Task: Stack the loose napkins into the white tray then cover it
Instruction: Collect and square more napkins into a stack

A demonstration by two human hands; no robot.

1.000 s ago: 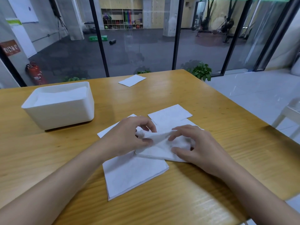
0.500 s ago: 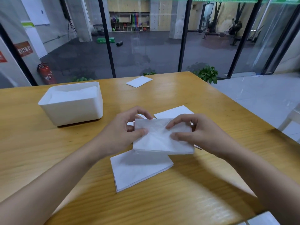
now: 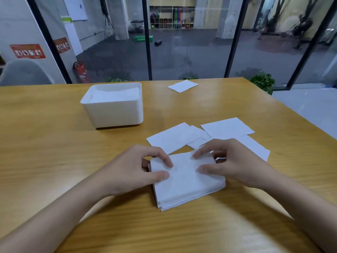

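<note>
A stack of white napkins (image 3: pixel 186 185) lies on the wooden table right in front of me. My left hand (image 3: pixel 131 168) holds its left edge, thumb and forefinger on top and the other fingers curled behind. My right hand (image 3: pixel 235 165) holds the far right corner, thumb and fingertips on the top sheet. The white tray (image 3: pixel 116 110) stands open at the back left with napkins inside it. Loose napkins lie beyond the stack: one (image 3: pixel 171 137) in the middle, one (image 3: pixel 227 126) to the right, one (image 3: pixel 255 147) partly behind my right hand.
A single napkin (image 3: pixel 182 86) lies near the table's far edge. The table's right edge (image 3: pixel 291 114) runs diagonally towards me. A grey chair back (image 3: pixel 23 73) shows at the far left. A glass wall stands behind the table. No lid is in view.
The folded napkins that both hands held lifted have come down onto the sheet nearest me, forming one stack. The camera has tilted up and turned left.
</note>
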